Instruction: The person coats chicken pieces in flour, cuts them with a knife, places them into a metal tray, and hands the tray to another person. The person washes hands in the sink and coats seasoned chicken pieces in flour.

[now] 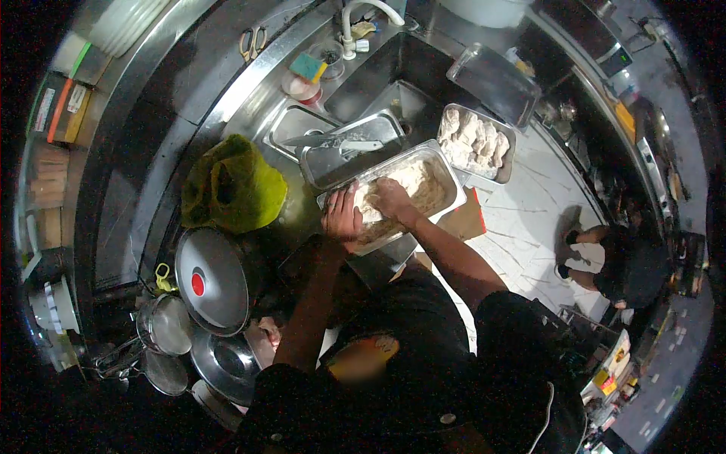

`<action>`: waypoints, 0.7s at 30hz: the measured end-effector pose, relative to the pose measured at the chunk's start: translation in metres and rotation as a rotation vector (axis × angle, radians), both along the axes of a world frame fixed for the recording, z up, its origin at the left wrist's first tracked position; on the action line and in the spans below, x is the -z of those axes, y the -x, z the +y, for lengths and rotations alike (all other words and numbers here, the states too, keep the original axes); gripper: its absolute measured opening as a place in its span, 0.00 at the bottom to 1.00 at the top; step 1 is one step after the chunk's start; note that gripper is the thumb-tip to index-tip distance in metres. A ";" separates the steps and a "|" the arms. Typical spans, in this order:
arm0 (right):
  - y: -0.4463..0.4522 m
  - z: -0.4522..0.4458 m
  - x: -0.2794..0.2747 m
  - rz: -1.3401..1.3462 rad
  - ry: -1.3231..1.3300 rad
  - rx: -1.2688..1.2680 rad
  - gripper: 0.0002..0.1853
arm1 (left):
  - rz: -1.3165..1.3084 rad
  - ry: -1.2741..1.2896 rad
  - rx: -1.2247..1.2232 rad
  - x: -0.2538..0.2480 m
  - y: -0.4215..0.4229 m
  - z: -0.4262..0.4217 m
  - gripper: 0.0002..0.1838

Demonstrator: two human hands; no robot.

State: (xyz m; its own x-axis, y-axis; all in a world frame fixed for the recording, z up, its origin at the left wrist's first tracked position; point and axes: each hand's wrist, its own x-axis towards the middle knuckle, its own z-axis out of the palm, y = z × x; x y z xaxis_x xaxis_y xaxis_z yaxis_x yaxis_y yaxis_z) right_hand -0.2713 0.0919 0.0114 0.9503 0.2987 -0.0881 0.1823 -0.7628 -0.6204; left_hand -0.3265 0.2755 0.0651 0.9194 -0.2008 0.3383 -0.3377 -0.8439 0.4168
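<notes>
Left hand: Here it lay, the left hand [342, 216] flat over the pan's left end, fingers stretched, unclenched, nothing visible in its grasp!
Right hand: And right beside it, the right hand [393, 200] was down in the flour [423, 178], fingertips buried; whether it gripped anything, one couldn't tell.
Flour pan: The deep steel pan [460, 199] sat centre stage, directly before the person, flour banked toward its far right.
Good technique: Even palm pressure, with loose flour drawn from that bank, looked the winning way; gentle strokes would likely spare the rim a spill.
Floured pieces: Just beyond, far right, floured pieces [475, 138] packed their own tray [505, 175].
Knife: Careful! A white-handled knife [361, 145] lay over a shallow tray [321, 175] on the far left side, so elbows and wrists were best kept clear.
</notes>
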 end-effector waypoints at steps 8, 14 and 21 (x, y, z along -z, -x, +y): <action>-0.001 -0.044 -0.002 -0.237 0.034 -0.635 0.10 | 0.068 0.017 -0.008 -0.007 0.003 0.000 0.31; 0.002 -0.034 -0.032 -0.145 0.163 -0.639 0.08 | 0.109 0.040 -0.021 -0.018 0.005 -0.004 0.32; 0.012 -0.026 -0.025 -0.215 0.060 -0.623 0.11 | 0.107 0.042 0.017 -0.023 0.002 -0.006 0.32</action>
